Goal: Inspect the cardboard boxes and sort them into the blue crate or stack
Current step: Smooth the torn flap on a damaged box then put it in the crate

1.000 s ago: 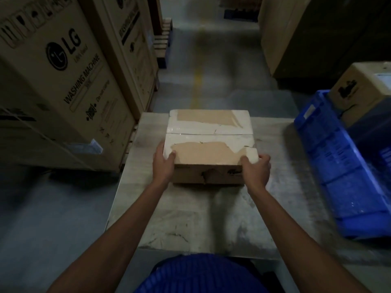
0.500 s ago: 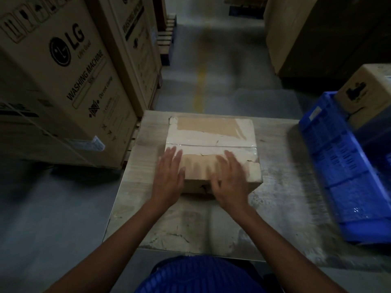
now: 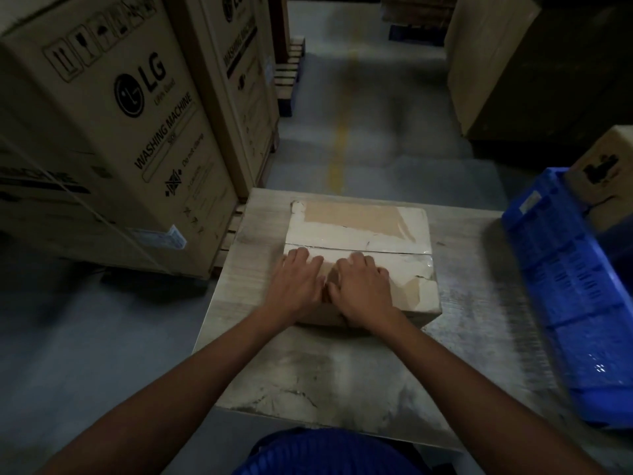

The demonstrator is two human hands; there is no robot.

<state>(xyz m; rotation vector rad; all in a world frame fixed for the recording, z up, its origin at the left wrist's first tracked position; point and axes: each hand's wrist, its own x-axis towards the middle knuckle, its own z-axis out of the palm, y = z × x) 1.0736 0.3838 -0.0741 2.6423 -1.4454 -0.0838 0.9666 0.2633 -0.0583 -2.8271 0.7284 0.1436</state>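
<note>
Cartons printed LG washing machine (image 3: 120, 132) stand on the floor at far left, just beside the worn, pale tabletop (image 3: 342, 371). On its far half sits the cardboard box (image 3: 359, 228), low and squarish, flaps closed along a taped middle seam, its white facing peeled to bare brown board in patches and torn at the near right corner. The left hand (image 3: 298, 286) and right hand (image 3: 363, 289) lie side by side, palms down on the box's near flap, fingers flat and gripping nothing. At right, apart from the box, is the blue crate (image 3: 575, 286) with slotted walls, a small printed carton (image 3: 606, 173) at its far end.
</note>
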